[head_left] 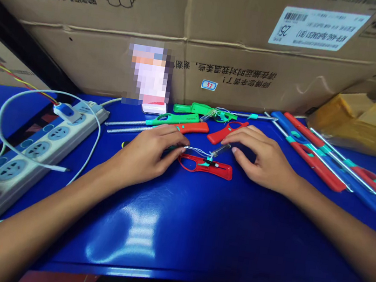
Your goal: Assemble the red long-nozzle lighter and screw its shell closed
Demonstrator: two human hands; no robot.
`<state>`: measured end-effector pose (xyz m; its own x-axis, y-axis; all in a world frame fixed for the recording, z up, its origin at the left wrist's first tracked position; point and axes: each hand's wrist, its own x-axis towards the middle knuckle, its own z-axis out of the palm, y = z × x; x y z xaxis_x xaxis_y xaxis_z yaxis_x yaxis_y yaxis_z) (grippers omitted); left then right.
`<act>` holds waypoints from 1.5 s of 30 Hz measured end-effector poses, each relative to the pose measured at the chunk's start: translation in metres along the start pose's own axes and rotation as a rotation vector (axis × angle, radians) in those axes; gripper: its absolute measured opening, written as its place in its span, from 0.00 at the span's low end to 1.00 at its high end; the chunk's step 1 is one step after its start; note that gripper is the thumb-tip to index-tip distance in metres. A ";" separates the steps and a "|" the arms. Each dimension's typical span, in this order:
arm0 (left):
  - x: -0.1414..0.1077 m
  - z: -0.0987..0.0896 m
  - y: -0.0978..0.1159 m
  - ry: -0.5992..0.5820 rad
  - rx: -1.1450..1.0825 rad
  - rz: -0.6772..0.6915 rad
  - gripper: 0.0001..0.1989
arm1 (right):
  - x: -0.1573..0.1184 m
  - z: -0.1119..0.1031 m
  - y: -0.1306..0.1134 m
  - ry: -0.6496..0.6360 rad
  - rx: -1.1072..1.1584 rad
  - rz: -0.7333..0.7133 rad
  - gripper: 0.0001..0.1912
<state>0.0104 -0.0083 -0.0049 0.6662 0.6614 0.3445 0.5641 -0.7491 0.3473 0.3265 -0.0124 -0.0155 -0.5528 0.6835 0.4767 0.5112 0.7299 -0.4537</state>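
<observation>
One left hand point(152, 154) pinches thin white wires point(201, 151) between thumb and finger. The right hand point(265, 159) bends around a small clear plastic tube point(221, 150); I cannot tell if it grips. An open red plastic handle half point(224, 171) lies just below, on the shiny blue table point(191, 236). Pull softly, so nothing snaps.

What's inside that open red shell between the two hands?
The red shell holds a teal piece and a small black-and-white part. White wires run along its far edge toward the left hand. Whatever lies beneath those parts is covered.
</observation>
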 end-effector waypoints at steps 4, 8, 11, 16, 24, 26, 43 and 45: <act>0.000 0.002 0.001 0.044 0.025 -0.011 0.12 | 0.000 0.002 0.012 -0.111 -0.063 0.002 0.13; 0.000 0.005 -0.001 0.039 0.041 -0.016 0.12 | -0.001 0.003 0.016 -0.122 -0.089 0.017 0.09; 0.000 0.009 -0.004 0.016 0.049 0.010 0.12 | -0.001 0.001 0.016 -0.105 -0.133 0.011 0.08; -0.001 0.011 -0.008 -0.013 0.077 0.061 0.13 | 0.000 -0.006 0.004 -0.057 -0.144 -0.021 0.05; -0.001 0.010 -0.011 -0.040 0.083 0.082 0.11 | -0.005 -0.008 -0.014 -0.299 -0.123 -0.016 0.13; -0.001 0.009 -0.011 -0.058 0.063 0.069 0.10 | -0.005 -0.009 -0.014 -0.322 -0.109 -0.028 0.12; -0.001 -0.012 -0.003 -0.236 0.135 -0.024 0.09 | -0.004 -0.001 -0.004 -0.229 -0.030 0.004 0.12; -0.001 -0.009 -0.005 -0.223 0.111 -0.025 0.09 | -0.004 0.000 -0.006 -0.273 -0.013 -0.012 0.15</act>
<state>0.0027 -0.0053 0.0009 0.7355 0.6645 0.1318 0.6239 -0.7402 0.2508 0.3255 -0.0195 -0.0142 -0.7147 0.6490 0.2606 0.5111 0.7391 -0.4388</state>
